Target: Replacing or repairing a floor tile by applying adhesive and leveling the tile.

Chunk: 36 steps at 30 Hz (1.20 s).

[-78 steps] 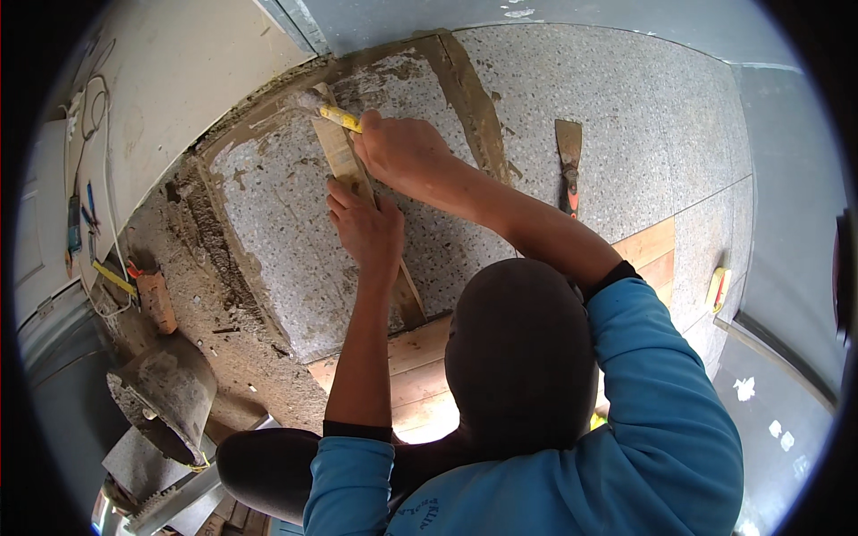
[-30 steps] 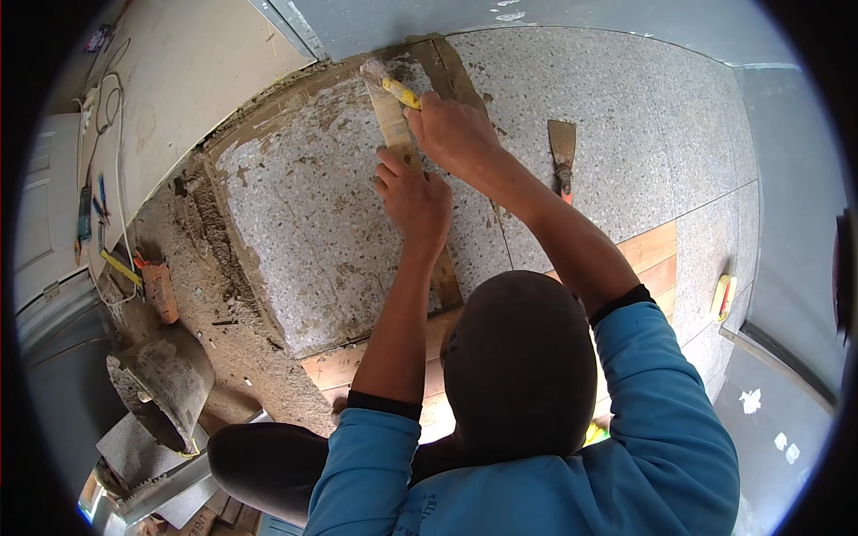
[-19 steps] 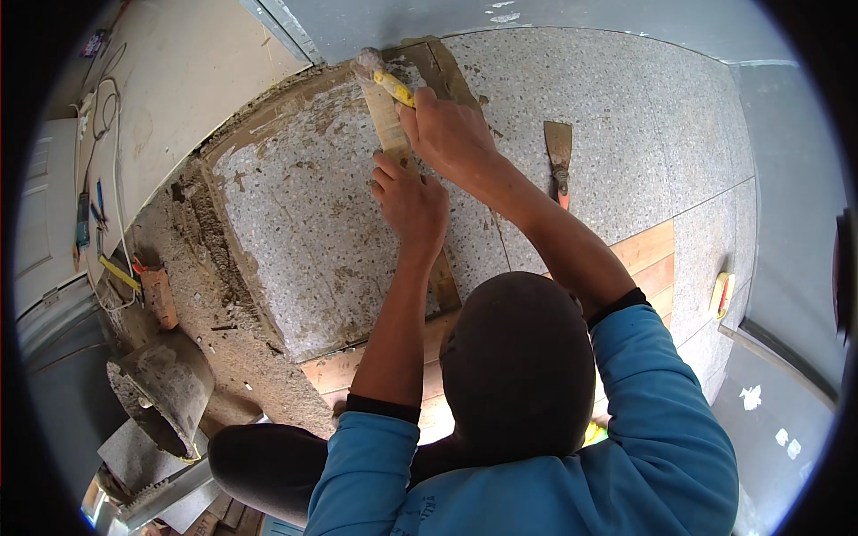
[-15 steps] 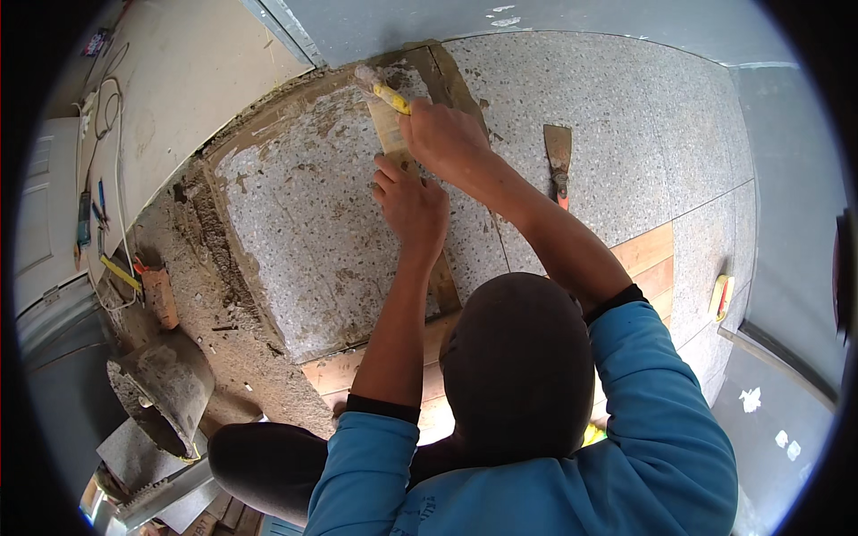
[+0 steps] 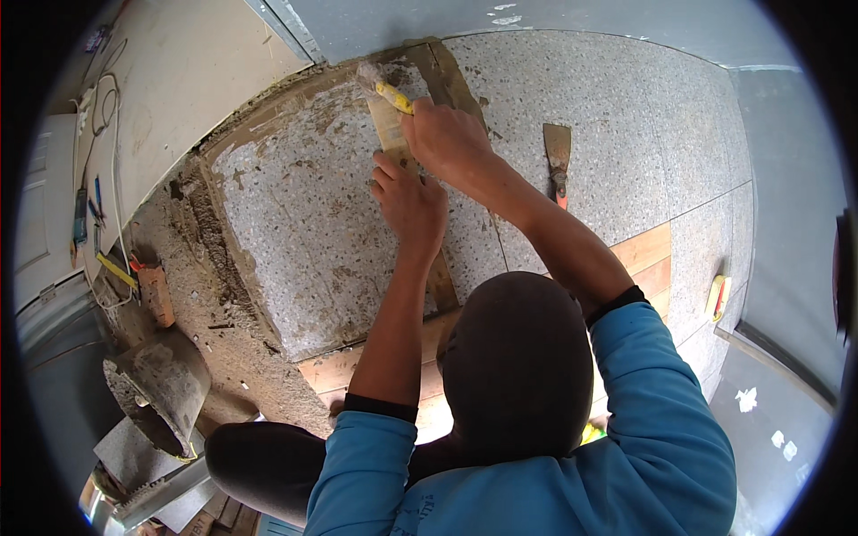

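My right hand is closed around the yellow handle of a short mallet. Its whitish, dirty head rests at or just above the far end of a long wooden strip; contact is unclear. Nearer to me, my left hand has its fingers curled over that strip, gripping it by the left edge. Beneath lies a speckled terrazzo tile smeared with mortar. My left forearm hides part of the strip's near end. Right of my hands, a scraper with a wide blade and red-ended handle lies on the neighbouring tiles.
Rough mortar borders the tile on the left, with a tipped dirty bucket and an orange block beside it. Wooden planks cross nearer me. A yellow-and-white tool lies by the grey right wall.
Both hands keep their holds on the mallet and the wooden strip. The view has shifted very slightly, and the mallet has barely moved.
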{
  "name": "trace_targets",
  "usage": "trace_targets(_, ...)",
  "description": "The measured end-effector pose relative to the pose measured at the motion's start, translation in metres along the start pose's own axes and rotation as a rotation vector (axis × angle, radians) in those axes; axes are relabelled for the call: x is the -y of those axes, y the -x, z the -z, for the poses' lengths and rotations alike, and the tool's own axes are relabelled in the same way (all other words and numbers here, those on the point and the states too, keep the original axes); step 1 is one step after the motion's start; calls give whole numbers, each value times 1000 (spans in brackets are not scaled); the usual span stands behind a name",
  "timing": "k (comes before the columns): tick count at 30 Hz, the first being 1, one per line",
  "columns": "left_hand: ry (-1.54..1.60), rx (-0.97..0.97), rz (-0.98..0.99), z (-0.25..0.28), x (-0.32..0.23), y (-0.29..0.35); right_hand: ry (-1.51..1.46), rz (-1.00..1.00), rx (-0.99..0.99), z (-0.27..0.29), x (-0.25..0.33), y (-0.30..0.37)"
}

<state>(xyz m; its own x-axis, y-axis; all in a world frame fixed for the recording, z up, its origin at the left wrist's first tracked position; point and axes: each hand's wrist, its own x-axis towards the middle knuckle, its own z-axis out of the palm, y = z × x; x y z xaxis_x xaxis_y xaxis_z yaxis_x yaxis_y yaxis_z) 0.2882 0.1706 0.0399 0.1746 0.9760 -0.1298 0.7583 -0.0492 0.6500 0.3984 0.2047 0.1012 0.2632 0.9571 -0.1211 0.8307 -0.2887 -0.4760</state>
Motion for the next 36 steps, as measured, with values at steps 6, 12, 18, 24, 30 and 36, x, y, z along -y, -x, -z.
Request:
trace_targets(6, -14, 14, 13, -1, 0, 0, 13, 12, -16, 2, 3, 0)
trace_targets(12, 30, 64, 45, -2, 5, 0, -5, -56, 16, 1, 3, 1)
trace_targets(18, -8, 39, 15, -1, 2, 4, -42, -76, 67, -2, 1, -2)
trace_targets(24, -14, 25, 13, -1, 3, 2, 3, -104, 119, 1, 3, -3)
trace_targets(30, 5, 42, 36, -6, 8, -2, -2, -60, 105, 3, 4, 1)
trace_targets(36, -14, 42, 55, -4, 7, -1, 22, -73, 66, 0, 3, -2)
